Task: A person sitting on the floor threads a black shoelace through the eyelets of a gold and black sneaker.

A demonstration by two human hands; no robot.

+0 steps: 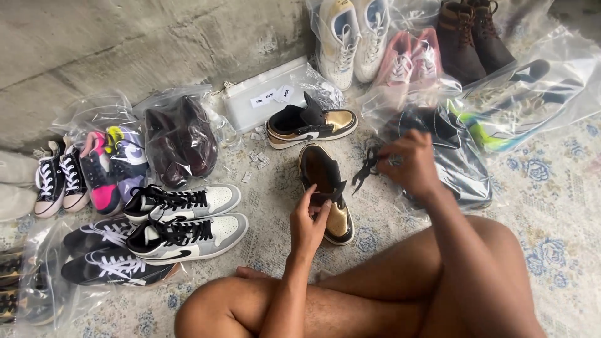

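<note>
Left hand [308, 220]: grips the tongue of the black-and-gold sneaker [327, 194], steadying it on the rug [551, 206].
Right hand [410, 164]: pinches a black shoelace [365, 168], drawn sideways, clear of the eyelets.
Matching sneaker [310, 124]: just beyond.

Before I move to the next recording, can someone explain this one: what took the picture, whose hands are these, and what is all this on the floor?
One camera worn on the person's head looks down at their crossed legs and two bare hands. The left hand pinches the collar of a black and gold sneaker standing on the patterned rug. The right hand has a black shoelace in its grip. The matching sneaker lies beyond. Around them lie a grey and black pair, brown boots and several pairs in clear plastic bags.
</note>
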